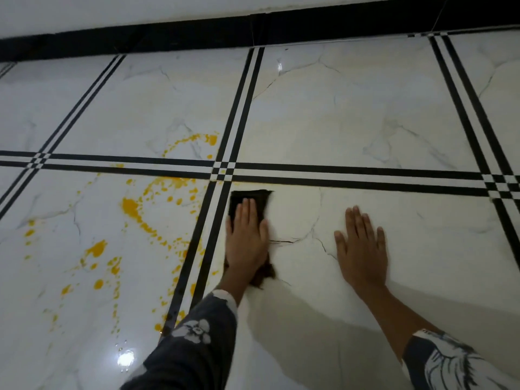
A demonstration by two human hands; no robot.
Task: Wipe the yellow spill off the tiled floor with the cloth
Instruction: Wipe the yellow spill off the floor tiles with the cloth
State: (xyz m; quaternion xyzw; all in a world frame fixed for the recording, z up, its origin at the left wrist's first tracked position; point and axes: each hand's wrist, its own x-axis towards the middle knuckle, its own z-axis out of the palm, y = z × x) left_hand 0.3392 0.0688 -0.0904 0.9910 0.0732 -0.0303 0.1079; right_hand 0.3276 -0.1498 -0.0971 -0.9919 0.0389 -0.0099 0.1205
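Where the white marbled tiled floor (365, 122) fills nearly the whole view, 2 pairs of black stripes meet at a stripe crossing (223, 170) near its middle. A black skirting band (168, 38) runs along the wall far beyond that crossing. The yellow spill (130, 205) lies scattered left of the crossing in blotches, drops and thin arcs over 2 tiles, with some drops on the stripes running down from it. A dark flower-printed sleeve (194, 342) comes in from below the crossing, and a second patterned sleeve (439, 358) sits well to its lower right. The right hand (361, 249) lies flat on bare tile to the lower right of the crossing, fingers straight and slightly spread, holding nothing. The left hand (246, 237) presses palm-down just below the crossing, fingers straight and close together. Under it the cloth (253, 195), dark and folded, lies flat on the tile just below and right of the crossing, apart from the main yellow blotches.
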